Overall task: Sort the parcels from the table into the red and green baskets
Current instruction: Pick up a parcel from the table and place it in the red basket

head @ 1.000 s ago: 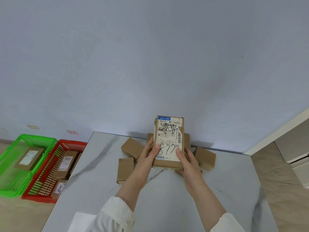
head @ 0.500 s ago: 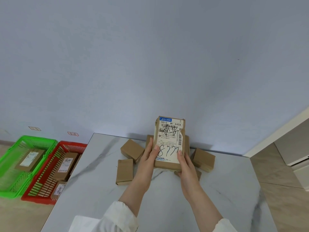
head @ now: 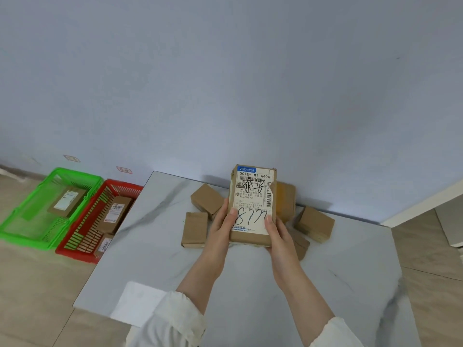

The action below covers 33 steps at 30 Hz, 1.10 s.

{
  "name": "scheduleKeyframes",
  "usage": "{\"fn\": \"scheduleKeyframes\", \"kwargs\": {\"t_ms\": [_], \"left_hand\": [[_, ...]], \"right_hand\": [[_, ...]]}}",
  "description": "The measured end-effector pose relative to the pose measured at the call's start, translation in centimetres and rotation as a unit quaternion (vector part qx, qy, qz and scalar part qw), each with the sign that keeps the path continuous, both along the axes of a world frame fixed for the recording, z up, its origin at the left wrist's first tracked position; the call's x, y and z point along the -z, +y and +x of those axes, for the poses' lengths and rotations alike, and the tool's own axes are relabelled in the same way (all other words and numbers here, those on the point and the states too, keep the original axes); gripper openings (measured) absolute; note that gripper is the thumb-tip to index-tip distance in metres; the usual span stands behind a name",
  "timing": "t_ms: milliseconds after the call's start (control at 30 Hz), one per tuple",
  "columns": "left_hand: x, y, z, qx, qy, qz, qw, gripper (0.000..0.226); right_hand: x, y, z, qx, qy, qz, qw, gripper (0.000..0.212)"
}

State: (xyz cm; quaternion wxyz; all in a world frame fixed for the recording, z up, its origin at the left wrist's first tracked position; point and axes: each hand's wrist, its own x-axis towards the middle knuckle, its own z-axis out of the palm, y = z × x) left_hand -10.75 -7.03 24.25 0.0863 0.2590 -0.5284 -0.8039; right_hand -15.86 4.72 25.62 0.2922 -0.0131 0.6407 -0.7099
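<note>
I hold a brown cardboard parcel [head: 253, 196] upright above the table, its white shipping label with handwritten marks facing me. My left hand [head: 220, 226] grips its left edge and my right hand [head: 278, 231] its right edge. Behind and beside it several plain brown parcels lie on the marble table [head: 155, 246], among them one at the left [head: 195, 229], one behind it [head: 206, 200] and one at the right [head: 314, 224]. On the floor to the left stand the red basket [head: 77, 249], holding labelled parcels, and the green basket [head: 25, 236] with one labelled parcel.
A pale blue wall rises right behind the table. Two small red-edged labels [head: 124, 169] are stuck on the wall above the baskets. White furniture [head: 451, 221] stands at the far right on the tan tiled floor.
Both hands still hold the labelled parcel upright in nearly the same place. The view has shifted slightly; the parcel sits a little lower and nearer to me.
</note>
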Motion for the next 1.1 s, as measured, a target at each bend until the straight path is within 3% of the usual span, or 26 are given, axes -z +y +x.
{"fn": "scheduleKeyframes", "kwargs": {"t_ms": [233, 400, 567, 833, 1000, 1100], "left_hand": [[-0.4, -3.0, 4.0, -0.067, -0.025, -0.008, 0.997, 0.046], [-1.8, -7.9, 10.0, -0.138, -0.021, -0.009, 0.990, 0.058], [-1.9, -15.2, 18.4, -0.206, -0.013, 0.000, 0.979, 0.049], [-1.1, -28.1, 31.6, -0.267, -0.025, 0.017, 0.963, 0.035], [0.4, -35.3, 35.2, -0.288, -0.031, 0.027, 0.957, 0.029], [1.7, -40.3, 35.9, -0.274, -0.044, 0.020, 0.960, 0.042]], "right_hand": [[0.6, -4.1, 2.1, -0.062, -0.002, 0.006, 0.998, 0.027], [-0.4, -10.3, 6.6, -0.122, 0.017, 0.006, 0.992, 0.030], [-1.5, -18.4, 14.0, -0.194, 0.037, 0.006, 0.980, 0.026], [-0.9, -32.3, 26.5, -0.255, 0.022, -0.002, 0.967, 0.035], [0.9, -40.0, 30.1, -0.261, 0.016, 0.008, 0.965, 0.036], [2.2, -44.8, 30.9, -0.245, 0.001, 0.004, 0.969, 0.035]]}}
